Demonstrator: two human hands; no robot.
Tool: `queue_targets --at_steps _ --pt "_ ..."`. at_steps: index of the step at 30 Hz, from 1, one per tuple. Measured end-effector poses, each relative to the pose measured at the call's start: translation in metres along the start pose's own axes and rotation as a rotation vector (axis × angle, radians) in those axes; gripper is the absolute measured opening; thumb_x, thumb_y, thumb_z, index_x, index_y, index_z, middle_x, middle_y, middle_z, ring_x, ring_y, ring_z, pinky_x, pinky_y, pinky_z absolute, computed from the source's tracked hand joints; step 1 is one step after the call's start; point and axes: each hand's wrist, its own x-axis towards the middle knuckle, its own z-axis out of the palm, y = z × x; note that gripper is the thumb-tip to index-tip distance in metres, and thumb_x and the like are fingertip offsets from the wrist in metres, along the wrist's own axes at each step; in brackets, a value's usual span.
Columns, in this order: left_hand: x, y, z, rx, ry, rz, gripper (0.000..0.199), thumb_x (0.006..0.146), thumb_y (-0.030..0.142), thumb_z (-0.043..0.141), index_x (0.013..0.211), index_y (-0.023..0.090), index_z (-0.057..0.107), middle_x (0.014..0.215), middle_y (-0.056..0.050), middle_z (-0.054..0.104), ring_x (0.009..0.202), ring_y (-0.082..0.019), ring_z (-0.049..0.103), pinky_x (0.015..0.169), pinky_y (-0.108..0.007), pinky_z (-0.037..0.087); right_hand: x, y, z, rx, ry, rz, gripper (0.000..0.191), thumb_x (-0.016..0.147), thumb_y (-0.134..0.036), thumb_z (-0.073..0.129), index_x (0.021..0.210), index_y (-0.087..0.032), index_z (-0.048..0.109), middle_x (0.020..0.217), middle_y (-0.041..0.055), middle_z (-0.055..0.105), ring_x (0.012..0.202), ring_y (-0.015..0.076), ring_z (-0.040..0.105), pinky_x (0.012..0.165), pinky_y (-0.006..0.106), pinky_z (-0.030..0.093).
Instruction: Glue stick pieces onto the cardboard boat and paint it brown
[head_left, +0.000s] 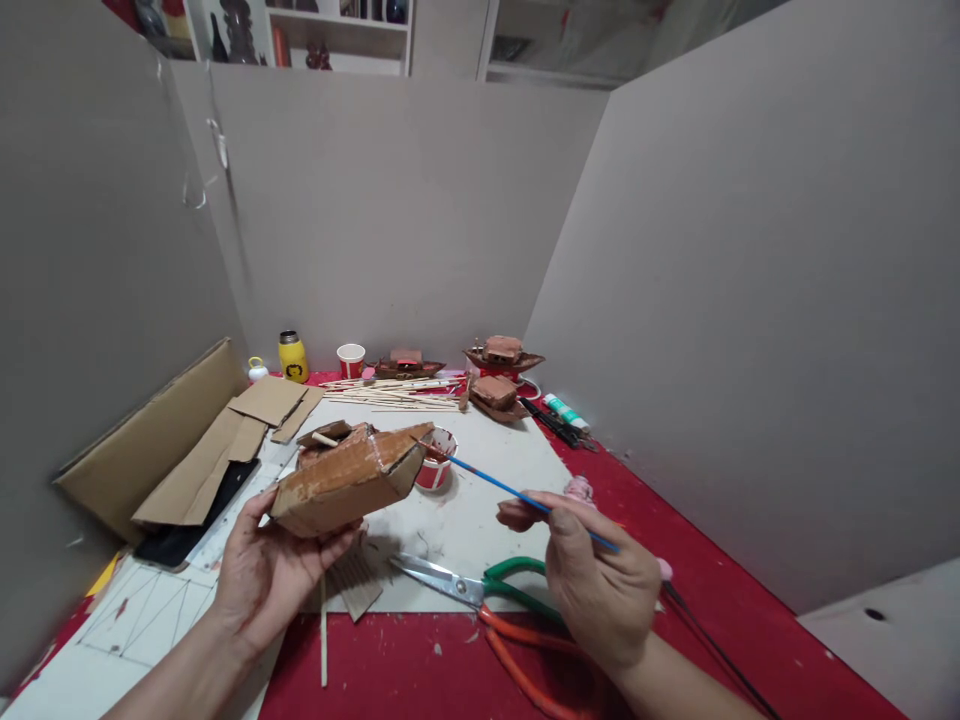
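Note:
My left hand [277, 575] holds a cardboard boat model [349, 480] from below, tilted, its upper face coated reddish-brown and its side bare cardboard. Between the thumb and fingers of my right hand [592, 570] is a thin blue paintbrush [506, 488]. Its tip reaches the pointed right end of the boat model. Just behind that end stands a paper cup [435, 475] with brown paint on its inside. Scissors [465, 588] with green and orange handles lie below the brush, partly hidden by my right hand.
Cardboard pieces [202, 465] lean and lie at the left over a dark phone-like slab [176, 535]. Thin wooden sticks [397, 393], small brown boats [499, 395], a yellow bottle [293, 358] and another cup [350, 361] stand or lie at the back. A green-white tube [566, 411] is at right.

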Motion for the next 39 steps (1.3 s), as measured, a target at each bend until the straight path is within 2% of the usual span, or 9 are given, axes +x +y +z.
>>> queue_targets --at_steps 4,10,17,24,31,36,39 --pt "0.000 0.000 0.001 0.002 -0.005 -0.003 0.057 0.085 0.030 0.056 0.140 0.017 0.048 0.098 -0.017 0.076 0.081 -0.034 0.076 0.071 -0.047 0.063 -0.001 0.000 0.001 0.002 0.025 0.010 0.018 0.096 -0.025 0.061 0.101 -0.020 0.077 0.079 0.0066 0.081 0.066 0.0199 0.078 0.062 0.029 0.066" --pt "-0.002 0.000 0.004 -0.004 -0.007 -0.001 0.058 0.085 0.027 0.056 0.141 0.019 0.047 0.100 -0.016 0.076 0.083 -0.033 0.075 0.072 -0.048 0.063 -0.008 -0.005 0.001 -0.034 -0.127 -0.076 0.018 0.094 -0.022 0.063 0.105 -0.021 0.077 0.084 0.0076 0.081 0.068 0.0225 0.079 0.063 0.032 0.067" --pt "0.000 -0.002 -0.002 0.003 -0.012 0.041 0.052 0.082 0.025 0.058 0.134 0.019 0.054 0.101 -0.015 0.076 0.086 -0.033 0.074 0.075 -0.052 0.062 0.004 -0.003 0.003 -0.042 0.024 -0.014 0.017 0.096 -0.023 0.062 0.101 -0.020 0.077 0.078 0.0054 0.081 0.066 0.0201 0.078 0.062 0.029 0.067" --pt "0.000 -0.002 -0.002 0.007 -0.062 0.058 0.049 0.080 0.022 0.060 0.129 0.018 0.058 0.103 -0.015 0.076 0.088 -0.033 0.074 0.072 -0.050 0.063 -0.003 -0.008 -0.002 -0.104 -0.117 -0.128 0.020 0.094 -0.017 0.062 0.107 -0.023 0.076 0.085 0.0047 0.081 0.071 0.0202 0.079 0.066 0.029 0.066" --pt "0.000 -0.001 0.000 -0.004 -0.005 0.095 0.046 0.082 0.021 0.059 0.128 0.018 0.059 0.101 -0.013 0.076 0.087 -0.031 0.074 0.072 -0.050 0.063 0.006 -0.008 0.000 -0.137 -0.005 -0.088 0.016 0.096 -0.021 0.060 0.101 -0.020 0.076 0.079 0.0059 0.081 0.065 0.0213 0.078 0.062 0.030 0.067" --pt "0.000 -0.001 0.006 -0.004 0.037 0.054 0.052 0.083 0.024 0.059 0.134 0.020 0.053 0.107 -0.014 0.074 0.090 -0.032 0.074 0.075 -0.049 0.063 0.000 -0.007 -0.005 -0.102 -0.158 -0.203 0.019 0.094 -0.017 0.061 0.104 -0.022 0.076 0.083 0.0062 0.080 0.071 0.0230 0.079 0.063 0.034 0.067" --pt "0.000 -0.002 0.007 0.000 0.045 0.041 0.052 0.084 0.026 0.058 0.135 0.020 0.051 0.104 -0.014 0.074 0.087 -0.032 0.075 0.072 -0.047 0.063 0.001 -0.005 -0.006 -0.117 -0.161 -0.198 0.020 0.094 -0.017 0.061 0.105 -0.023 0.076 0.083 0.0054 0.081 0.072 0.0215 0.079 0.064 0.032 0.066"
